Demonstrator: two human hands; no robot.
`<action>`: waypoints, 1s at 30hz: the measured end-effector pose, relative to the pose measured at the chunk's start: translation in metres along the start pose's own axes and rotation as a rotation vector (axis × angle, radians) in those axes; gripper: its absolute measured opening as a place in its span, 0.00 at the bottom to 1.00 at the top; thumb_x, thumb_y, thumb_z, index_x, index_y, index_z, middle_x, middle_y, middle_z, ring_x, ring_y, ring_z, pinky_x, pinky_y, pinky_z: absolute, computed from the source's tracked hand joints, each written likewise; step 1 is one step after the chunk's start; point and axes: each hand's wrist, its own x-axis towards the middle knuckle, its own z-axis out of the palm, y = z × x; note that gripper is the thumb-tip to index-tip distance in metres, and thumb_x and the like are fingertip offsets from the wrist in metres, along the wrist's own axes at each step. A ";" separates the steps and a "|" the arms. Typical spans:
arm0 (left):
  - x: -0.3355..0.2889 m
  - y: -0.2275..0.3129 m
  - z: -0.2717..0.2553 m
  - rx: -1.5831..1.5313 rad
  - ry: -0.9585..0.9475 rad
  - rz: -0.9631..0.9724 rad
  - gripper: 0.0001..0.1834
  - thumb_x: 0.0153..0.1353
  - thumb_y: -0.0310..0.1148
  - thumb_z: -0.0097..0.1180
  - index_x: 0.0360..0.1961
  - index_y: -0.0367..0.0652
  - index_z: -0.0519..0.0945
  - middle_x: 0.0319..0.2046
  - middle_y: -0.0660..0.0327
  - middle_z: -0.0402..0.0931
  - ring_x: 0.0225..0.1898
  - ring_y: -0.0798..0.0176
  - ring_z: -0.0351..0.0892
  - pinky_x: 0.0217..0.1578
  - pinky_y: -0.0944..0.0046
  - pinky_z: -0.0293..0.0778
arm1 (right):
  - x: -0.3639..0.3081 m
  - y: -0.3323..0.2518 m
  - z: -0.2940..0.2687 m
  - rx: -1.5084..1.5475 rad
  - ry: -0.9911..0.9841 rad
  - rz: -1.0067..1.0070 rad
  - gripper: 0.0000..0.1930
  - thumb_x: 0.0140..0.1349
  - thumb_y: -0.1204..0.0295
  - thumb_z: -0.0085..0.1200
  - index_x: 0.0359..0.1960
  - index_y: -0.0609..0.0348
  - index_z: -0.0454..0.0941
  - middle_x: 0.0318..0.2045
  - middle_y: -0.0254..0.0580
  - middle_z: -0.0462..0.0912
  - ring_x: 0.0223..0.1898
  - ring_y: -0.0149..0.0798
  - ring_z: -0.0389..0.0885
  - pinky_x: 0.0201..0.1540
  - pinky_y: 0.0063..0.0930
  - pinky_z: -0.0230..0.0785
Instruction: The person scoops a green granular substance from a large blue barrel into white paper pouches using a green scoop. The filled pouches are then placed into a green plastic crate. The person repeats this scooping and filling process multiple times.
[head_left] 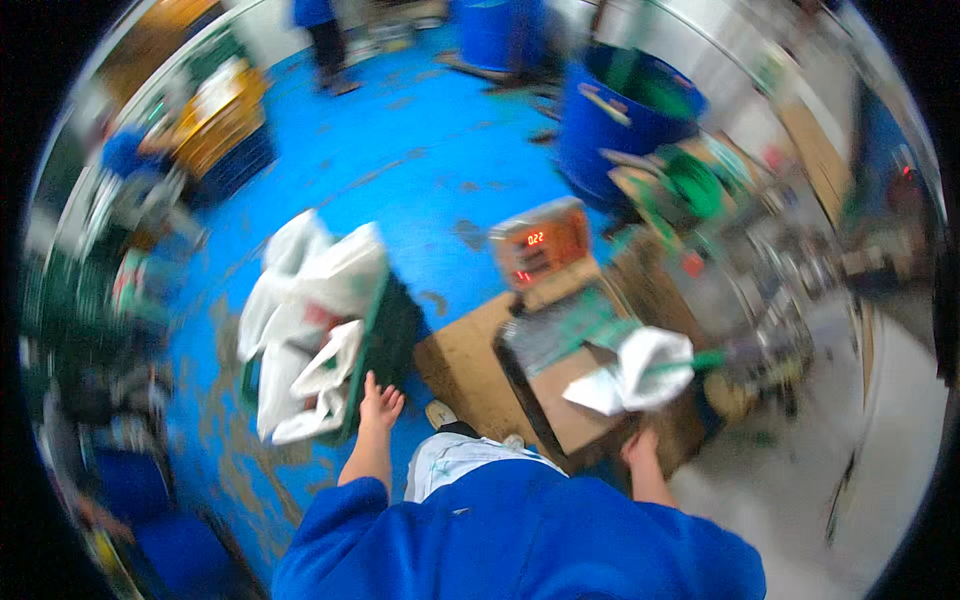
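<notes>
My left hand (380,404) is beside the near right corner of a dark green crate (372,345). Its fingers are apart, and nothing shows in them. White plastic bags (335,268) fill the crate and bulge over its rim. At the near edge of a cardboard piece or box (575,405) is my right hand (641,445). Blur hides its fingers, and I cannot tell whether it grips the cardboard. The cardboard lies on a platform scale (520,350) with a lit orange display (541,243). A white bag or sheet (652,366) rests on top, with a green handle-like thing (707,359) against it.
Under the scale is a brown board (465,350). Beyond it stands a tall blue barrel (590,150), with metal machinery (790,290) to the right. Yellow crates (220,125) are at the far left near a person in blue (125,152). Another person's legs (328,55) show at the back.
</notes>
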 end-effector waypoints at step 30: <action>-0.022 -0.063 -0.066 -0.767 0.231 -0.171 0.23 0.55 0.52 0.52 0.43 0.46 0.72 0.36 0.56 0.74 0.35 0.58 0.74 0.31 0.58 0.73 | -0.301 0.387 0.610 -1.874 -1.661 -0.582 0.10 0.57 0.62 0.48 0.28 0.55 0.72 0.11 0.32 0.69 0.11 0.28 0.67 0.13 0.24 0.57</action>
